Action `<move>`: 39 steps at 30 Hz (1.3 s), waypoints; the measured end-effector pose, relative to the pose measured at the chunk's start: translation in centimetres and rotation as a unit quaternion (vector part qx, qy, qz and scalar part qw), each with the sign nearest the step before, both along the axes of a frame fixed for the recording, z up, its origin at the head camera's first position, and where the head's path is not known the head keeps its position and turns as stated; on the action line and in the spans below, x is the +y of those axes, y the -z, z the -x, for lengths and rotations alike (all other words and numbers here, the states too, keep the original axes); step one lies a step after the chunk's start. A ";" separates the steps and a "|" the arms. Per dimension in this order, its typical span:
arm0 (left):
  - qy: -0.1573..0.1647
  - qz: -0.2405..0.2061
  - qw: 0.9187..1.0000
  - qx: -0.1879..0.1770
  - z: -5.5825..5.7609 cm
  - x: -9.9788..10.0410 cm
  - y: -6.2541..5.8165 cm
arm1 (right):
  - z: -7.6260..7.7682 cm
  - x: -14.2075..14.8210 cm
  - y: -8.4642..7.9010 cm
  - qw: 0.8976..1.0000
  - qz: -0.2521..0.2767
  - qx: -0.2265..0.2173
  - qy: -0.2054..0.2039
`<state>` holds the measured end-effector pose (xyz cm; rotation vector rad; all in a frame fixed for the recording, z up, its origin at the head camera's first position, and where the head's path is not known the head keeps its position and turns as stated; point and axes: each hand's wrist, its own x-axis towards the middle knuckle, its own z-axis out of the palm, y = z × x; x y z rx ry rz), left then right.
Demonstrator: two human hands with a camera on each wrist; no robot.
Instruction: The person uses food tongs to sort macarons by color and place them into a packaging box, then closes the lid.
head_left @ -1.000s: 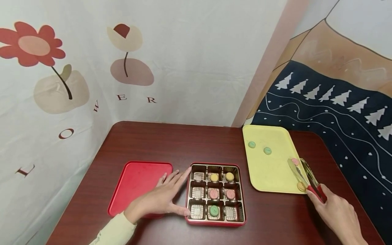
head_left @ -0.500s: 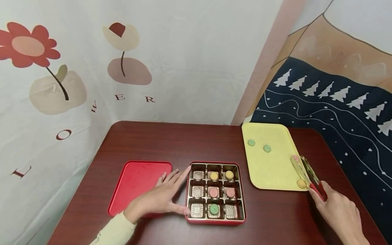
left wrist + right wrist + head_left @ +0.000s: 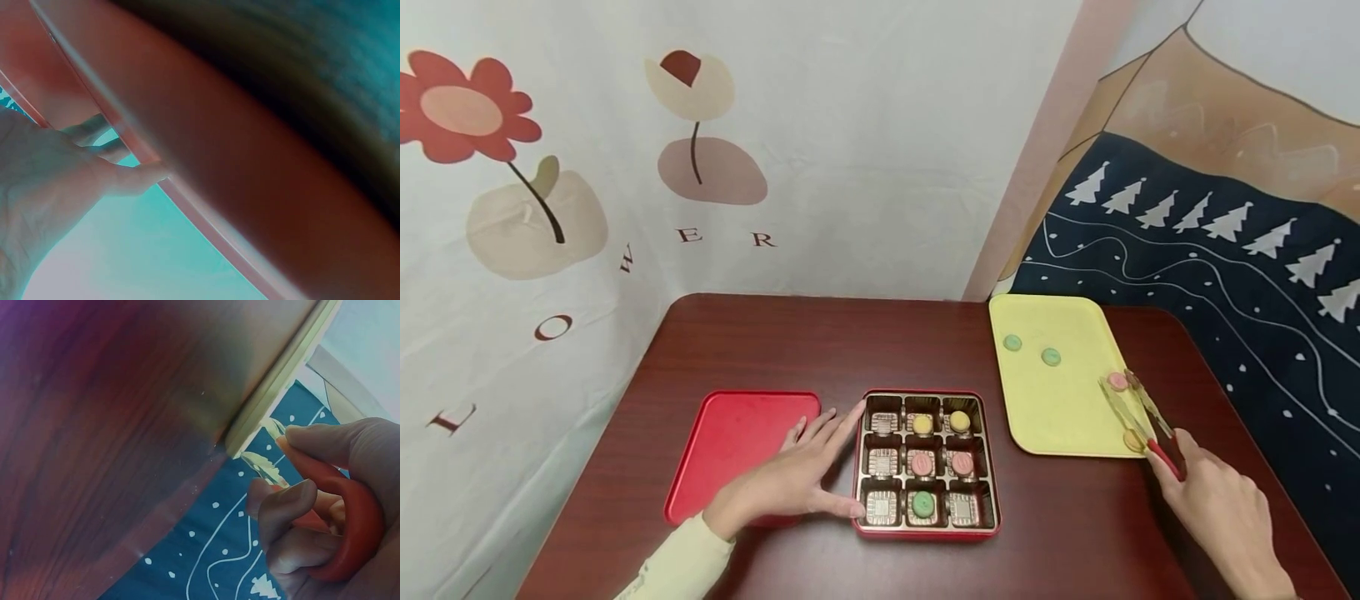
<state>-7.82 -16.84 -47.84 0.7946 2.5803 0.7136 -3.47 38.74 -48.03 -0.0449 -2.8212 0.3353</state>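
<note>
My right hand [image 3: 1221,504] grips tongs [image 3: 1167,458] by their red handle. The tong arms are spread on either side of a pink macaron-like piece [image 3: 1117,381], over the right edge of a yellow tray [image 3: 1060,417]. A yellow piece [image 3: 1132,440] lies under the near part of one arm. With fingers spread and straight, my left hand [image 3: 790,483] touches the left side of a red box [image 3: 925,534], index finger at the far corner and thumb at the near one. Small yellow, pink and green pieces sit in the box's middle and right columns; its left column is bare.
Two green pieces [image 3: 1032,350] lie farther back on the tray. A red lid [image 3: 745,442] rests left of the box, partly under my left hand. The brown table [image 3: 850,350] ends at a printed cloth wall [image 3: 880,208].
The tong tips have shifted left, so the pink piece, partly covered half a second ago, now shows between them. My left hand keeps its place at the box. The view has tilted slightly.
</note>
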 end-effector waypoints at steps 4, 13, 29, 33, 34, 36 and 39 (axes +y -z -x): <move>-0.003 -0.001 1.000 -0.006 0.0 0.1 0.0 | 0.3 -0.1 -0.3 1.000 0.000 -0.005 -0.003; -0.002 0.005 1.000 -0.007 0.1 0.0 -0.4 | 0.6 -0.1 -0.7 0.999 0.013 -0.047 0.002; -0.001 0.008 1.000 -0.010 -0.1 0.0 -0.8 | 0.6 -0.1 -1.1 0.997 0.030 -0.068 -0.007; -0.001 0.009 1.000 -0.010 -0.1 0.0 -0.8 | 0.5 -0.3 -1.3 0.997 0.033 -0.072 -0.003; -0.001 0.009 1.000 -0.010 -0.1 0.0 -0.8 | 0.5 -0.4 -1.4 0.997 0.033 -0.070 -0.003; -0.001 0.011 1.000 -0.009 -0.1 0.0 -0.8 | 0.5 -0.7 -1.7 0.997 0.033 -0.069 -0.002; -0.002 0.011 1.000 -0.010 -0.1 0.0 -1.0 | 0.4 -1.2 -2.2 0.997 0.032 -0.069 -0.004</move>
